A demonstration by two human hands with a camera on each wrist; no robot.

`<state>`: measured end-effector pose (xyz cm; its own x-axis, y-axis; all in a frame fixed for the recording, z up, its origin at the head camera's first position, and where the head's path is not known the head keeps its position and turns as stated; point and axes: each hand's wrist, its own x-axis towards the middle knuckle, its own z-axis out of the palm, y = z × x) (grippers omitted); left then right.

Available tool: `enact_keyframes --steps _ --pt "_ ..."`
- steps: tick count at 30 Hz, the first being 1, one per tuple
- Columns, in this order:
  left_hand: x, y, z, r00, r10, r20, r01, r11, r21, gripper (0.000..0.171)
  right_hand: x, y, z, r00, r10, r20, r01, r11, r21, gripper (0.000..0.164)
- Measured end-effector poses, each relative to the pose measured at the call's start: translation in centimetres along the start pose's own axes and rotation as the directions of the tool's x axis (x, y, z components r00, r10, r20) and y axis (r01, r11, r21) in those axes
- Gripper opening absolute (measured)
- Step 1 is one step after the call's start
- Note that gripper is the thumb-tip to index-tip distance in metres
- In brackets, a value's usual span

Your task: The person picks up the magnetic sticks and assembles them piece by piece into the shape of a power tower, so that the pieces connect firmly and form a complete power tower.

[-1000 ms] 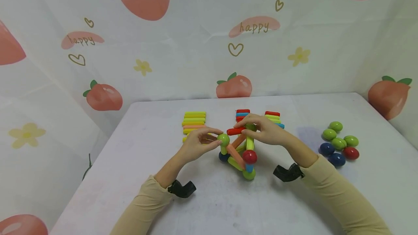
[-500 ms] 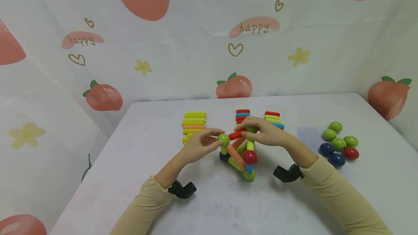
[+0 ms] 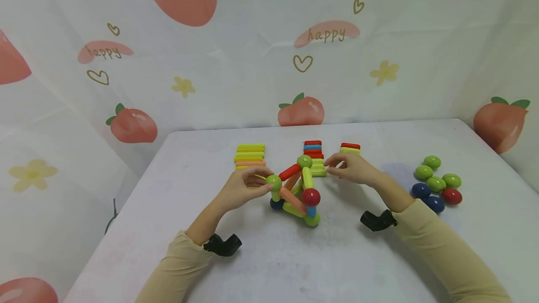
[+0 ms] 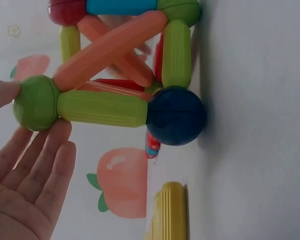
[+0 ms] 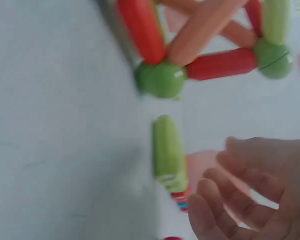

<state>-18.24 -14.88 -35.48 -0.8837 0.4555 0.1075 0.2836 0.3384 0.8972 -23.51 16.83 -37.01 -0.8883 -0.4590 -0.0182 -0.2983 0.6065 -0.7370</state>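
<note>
While the head camera looks down on a pale table [image 3: 269, 256], a person in tan sleeves works at a small frame of coloured rods and balls [image 3: 296, 191] standing near the table's middle. The left hand [image 3: 240, 188] touches a green ball [image 3: 273, 182] at the frame's upper left corner, fingers and thumb curved around it. The right hand [image 3: 351, 168] hovers just right of the frame, fingers loosely curled and holding nothing, close to a stack of rods [image 3: 313, 158] behind the frame. A red rod [image 3: 289, 171] slopes from the held ball up to a second green ball [image 3: 304, 161] at the frame's top. A red ball [image 3: 311, 197] sits at the near corner. A stack of yellow and green rods [image 3: 250, 155] lies behind the left hand, and loose green, blue and red balls [image 3: 435, 184] lie well apart on the right.

From the left wrist camera, the green ball [image 4: 36, 102] is pinched between thumb tip and fingertips [image 4: 60, 130], the other fingers relaxed and straight. A green rod [image 4: 102, 108] joins it to a dark blue ball [image 4: 176, 115] resting on the table; orange rods [image 4: 110, 47] cross behind.

From the right wrist camera, blurred, the right hand [image 5: 250, 195] is open and empty, fingers slightly bent, apart from the frame. A green rod [image 5: 167, 150] lies on the table just beside the fingertips.
</note>
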Motion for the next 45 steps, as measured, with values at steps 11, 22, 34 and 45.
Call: enact_keyframes --steps 11,22,34,45 --pt "-0.5 -0.1 -1.0 0.999 -0.008 0.053 0.01 0.999 -0.036 0.031 1.4 0.8 1.7 0.994 0.112 -0.004 -0.112 0.984 -0.137 0.025" --pt "-0.4 -0.2 -0.8 0.997 -0.006 0.079 0.01 0.999 -0.052 0.031 0.1 -0.7 0.5 0.995 0.064 -0.079 -0.073 0.99 -0.119 0.023" --pt "0.0 0.7 0.8 0.997 -0.002 0.071 0.008 0.997 -0.082 0.03 -3.8 -6.2 1.0 0.93 -0.292 -0.224 0.311 0.949 0.055 0.014" --pt "0.4 0.8 1.7 0.997 0.004 0.073 -0.001 0.999 -0.044 0.032 -5.5 -6.1 3.4 0.898 -0.391 -0.203 0.37 0.919 -0.134 0.019"
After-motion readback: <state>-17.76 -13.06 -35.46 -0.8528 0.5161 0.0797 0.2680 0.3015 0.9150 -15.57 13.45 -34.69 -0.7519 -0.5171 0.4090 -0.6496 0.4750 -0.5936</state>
